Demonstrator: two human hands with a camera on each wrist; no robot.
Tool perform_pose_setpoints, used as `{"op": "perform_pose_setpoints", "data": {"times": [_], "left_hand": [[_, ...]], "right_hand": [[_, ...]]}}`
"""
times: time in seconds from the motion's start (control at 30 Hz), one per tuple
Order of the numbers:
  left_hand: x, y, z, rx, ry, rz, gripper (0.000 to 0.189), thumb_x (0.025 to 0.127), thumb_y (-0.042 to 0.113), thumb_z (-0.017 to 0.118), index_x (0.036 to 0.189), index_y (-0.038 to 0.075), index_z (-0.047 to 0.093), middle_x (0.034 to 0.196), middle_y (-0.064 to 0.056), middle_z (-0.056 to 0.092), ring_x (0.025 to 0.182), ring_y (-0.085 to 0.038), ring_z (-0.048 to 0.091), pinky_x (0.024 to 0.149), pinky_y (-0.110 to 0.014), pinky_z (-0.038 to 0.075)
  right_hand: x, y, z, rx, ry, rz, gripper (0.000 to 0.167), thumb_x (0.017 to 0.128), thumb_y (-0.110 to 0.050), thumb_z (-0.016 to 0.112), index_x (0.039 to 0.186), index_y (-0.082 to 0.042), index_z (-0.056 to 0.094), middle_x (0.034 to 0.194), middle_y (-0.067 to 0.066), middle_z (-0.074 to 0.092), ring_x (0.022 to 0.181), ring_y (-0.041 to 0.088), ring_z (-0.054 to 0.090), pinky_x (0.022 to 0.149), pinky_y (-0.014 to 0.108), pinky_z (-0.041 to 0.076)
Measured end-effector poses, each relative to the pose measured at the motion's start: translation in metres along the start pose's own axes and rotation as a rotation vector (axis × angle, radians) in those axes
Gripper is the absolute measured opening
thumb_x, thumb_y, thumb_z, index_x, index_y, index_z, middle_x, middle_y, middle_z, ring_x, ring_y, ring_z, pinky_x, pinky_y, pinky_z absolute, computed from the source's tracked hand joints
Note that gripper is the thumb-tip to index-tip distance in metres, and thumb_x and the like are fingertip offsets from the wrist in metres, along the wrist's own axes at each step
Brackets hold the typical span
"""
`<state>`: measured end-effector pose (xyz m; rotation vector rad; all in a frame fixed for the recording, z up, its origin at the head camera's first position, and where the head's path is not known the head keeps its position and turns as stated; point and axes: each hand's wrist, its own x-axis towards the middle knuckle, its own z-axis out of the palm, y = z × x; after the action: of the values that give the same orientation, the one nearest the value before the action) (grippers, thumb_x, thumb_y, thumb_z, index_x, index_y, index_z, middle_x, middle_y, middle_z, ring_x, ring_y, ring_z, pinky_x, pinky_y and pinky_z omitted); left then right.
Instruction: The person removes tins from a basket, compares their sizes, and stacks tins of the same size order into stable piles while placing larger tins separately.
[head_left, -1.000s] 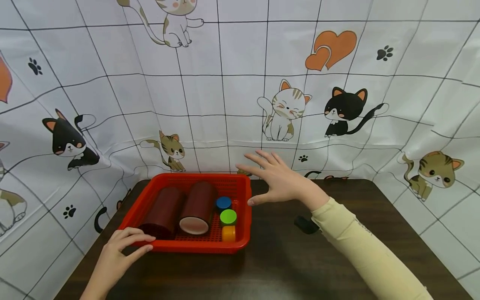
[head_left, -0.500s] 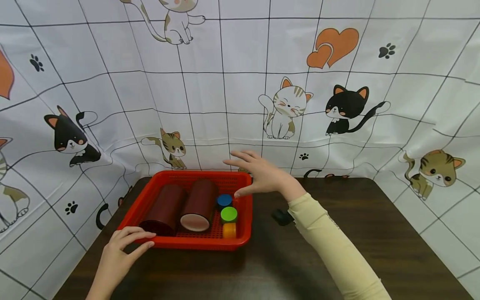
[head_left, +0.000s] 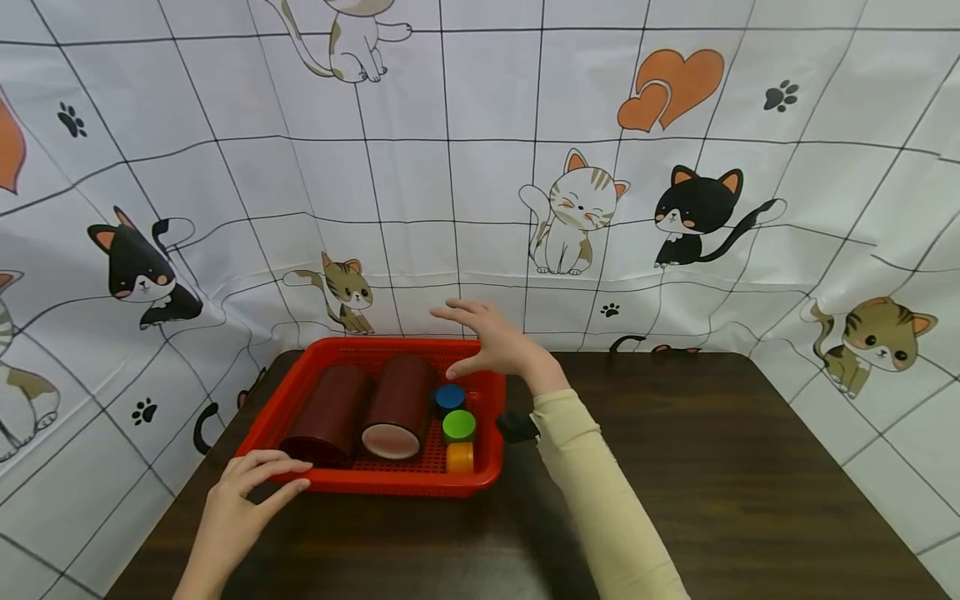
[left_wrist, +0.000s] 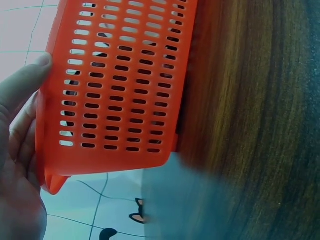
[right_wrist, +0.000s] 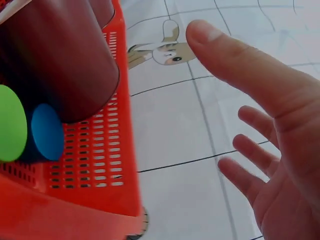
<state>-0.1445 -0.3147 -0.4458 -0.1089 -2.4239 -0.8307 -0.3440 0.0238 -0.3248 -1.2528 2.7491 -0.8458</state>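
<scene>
- Here, the basket (head_left: 390,482) sits on the table (head_left: 712,483), toward its back left.
- The left hand (head_left: 236,504) pinches the basket's rim at the near left corner, thumb outside.
- The right hand (head_left: 498,343) holds nothing; its fingers are spread near the far right corner, apart from the basket.
- Inside, the left tube (head_left: 330,412) and right tube (head_left: 403,392) lie side by side.
- Right of them, back to front: blue piece (head_left: 450,396), green piece (head_left: 459,426), orange piece (head_left: 460,457).
- Cat-printed cloth (head_left: 487,183) hangs behind.
</scene>
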Motion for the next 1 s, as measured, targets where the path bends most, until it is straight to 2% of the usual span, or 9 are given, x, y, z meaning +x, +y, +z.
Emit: {"op": "perform_pose_setpoints", "data": {"times": [0.13, 0.3, 0.37, 0.5, 0.7, 1.0], "left_hand": [[0.001, -0.002, 0.002, -0.016, 0.004, 0.011, 0.030, 0.074, 0.015, 0.086, 0.096, 0.032, 0.077, 0.099, 0.014, 0.062, 0.100, 0.011, 0.041, 0.084, -0.018, 0.035], [0.003, -0.004, 0.002, -0.013, 0.013, 0.012, 0.031, 0.073, 0.013, 0.086, 0.096, 0.032, 0.077, 0.099, 0.013, 0.062, 0.100, 0.010, 0.040, 0.084, -0.019, 0.035], [0.003, -0.004, 0.002, -0.011, 0.011, 0.010, 0.031, 0.073, 0.013, 0.086, 0.096, 0.032, 0.077, 0.099, 0.013, 0.063, 0.100, 0.010, 0.041, 0.083, -0.019, 0.035], [0.000, -0.004, 0.001, -0.017, 0.001, 0.003, 0.030, 0.074, 0.014, 0.086, 0.097, 0.032, 0.077, 0.099, 0.013, 0.063, 0.100, 0.010, 0.041, 0.083, -0.018, 0.035], [0.000, -0.005, 0.000, -0.029, -0.007, 0.006, 0.030, 0.075, 0.014, 0.085, 0.097, 0.032, 0.077, 0.099, 0.013, 0.063, 0.100, 0.010, 0.042, 0.084, -0.016, 0.035], [0.001, -0.003, 0.000, -0.025, 0.003, 0.011, 0.030, 0.074, 0.012, 0.086, 0.097, 0.030, 0.078, 0.099, 0.013, 0.064, 0.100, 0.011, 0.042, 0.085, -0.015, 0.035]], "right_hand": [[0.003, 0.009, 0.011, 0.094, 0.033, 0.062, 0.088, 0.080, -0.030, 0.083, 0.153, -0.033, 0.035, 0.163, 0.004, 0.027, 0.149, 0.031, 0.025, 0.116, 0.057, 0.032], [0.013, 0.019, 0.028, 0.234, 0.053, 0.059, 0.085, 0.082, -0.023, 0.082, 0.153, -0.030, 0.035, 0.159, 0.004, 0.034, 0.137, 0.034, 0.044, 0.109, 0.053, 0.043], [0.016, 0.022, 0.034, 0.267, 0.040, 0.047, 0.085, 0.083, -0.022, 0.081, 0.154, -0.029, 0.035, 0.159, 0.004, 0.034, 0.135, 0.036, 0.047, 0.108, 0.052, 0.044], [0.017, 0.026, 0.046, 0.313, 0.010, 0.078, 0.085, 0.083, -0.019, 0.081, 0.154, -0.027, 0.035, 0.159, 0.003, 0.034, 0.139, 0.035, 0.045, 0.109, 0.050, 0.044], [0.019, 0.030, 0.060, 0.322, -0.040, 0.127, 0.082, 0.084, -0.017, 0.079, 0.154, -0.026, 0.036, 0.157, 0.005, 0.040, 0.137, 0.033, 0.049, 0.106, 0.046, 0.048], [0.022, 0.031, 0.072, 0.220, -0.110, 0.187, 0.073, 0.085, -0.013, 0.078, 0.149, -0.020, 0.044, 0.151, 0.005, 0.049, 0.137, 0.025, 0.049, 0.107, 0.042, 0.047]]}}
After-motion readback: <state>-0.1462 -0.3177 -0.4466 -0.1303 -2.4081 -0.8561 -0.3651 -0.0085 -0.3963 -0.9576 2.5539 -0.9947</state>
